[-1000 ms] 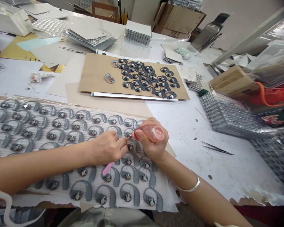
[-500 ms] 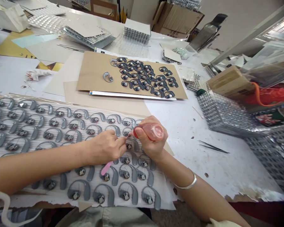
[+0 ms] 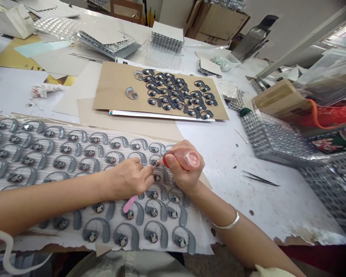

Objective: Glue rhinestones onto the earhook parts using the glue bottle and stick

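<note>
Several grey ear-hook parts with small round metal centres lie in rows on a white corrugated sheet [image 3: 31,181] in front of me. My left hand [image 3: 129,179] is closed in a pinch on a thin pink tool [image 3: 130,204], its tip at one grey ear-hook part [image 3: 158,175] near the sheet's right end. My right hand [image 3: 183,167] is wrapped round a small clear glue bottle with a red tip [image 3: 184,159], the tip pointing at the same part. The two hands almost touch.
A brown card [image 3: 112,86] with several dark ear-hook parts lies beyond the sheet. Black tweezers [image 3: 259,179] rest on the white table at right. Stacked clear blister trays [image 3: 271,140] stand at right and at the back, with cardboard boxes behind.
Both hands stay at the same part; the view has shifted slightly. The bottle's tip has edged closer to the part under the left fingers.
</note>
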Motion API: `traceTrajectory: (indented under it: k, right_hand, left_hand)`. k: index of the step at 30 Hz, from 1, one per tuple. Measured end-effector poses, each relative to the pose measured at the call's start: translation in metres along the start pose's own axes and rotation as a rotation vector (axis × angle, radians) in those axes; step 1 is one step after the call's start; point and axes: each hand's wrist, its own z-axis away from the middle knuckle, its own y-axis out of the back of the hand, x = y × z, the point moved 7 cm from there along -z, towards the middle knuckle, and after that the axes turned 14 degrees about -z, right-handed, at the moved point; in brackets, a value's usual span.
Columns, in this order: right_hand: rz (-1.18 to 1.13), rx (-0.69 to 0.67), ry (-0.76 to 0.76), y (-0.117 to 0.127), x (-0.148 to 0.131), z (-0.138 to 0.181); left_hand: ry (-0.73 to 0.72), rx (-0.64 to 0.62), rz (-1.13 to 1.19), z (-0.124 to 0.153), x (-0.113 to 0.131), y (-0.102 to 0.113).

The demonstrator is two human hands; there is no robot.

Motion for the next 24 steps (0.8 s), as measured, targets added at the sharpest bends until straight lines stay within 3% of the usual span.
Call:
traceTrajectory:
  k: [24]
  right_hand:
    - [0.072, -0.028, 0.072, 0.0015, -0.0077, -0.0028]
  left_hand:
    - [0.042, -0.023, 0.05, -0.0016, -0.0045, -0.0018]
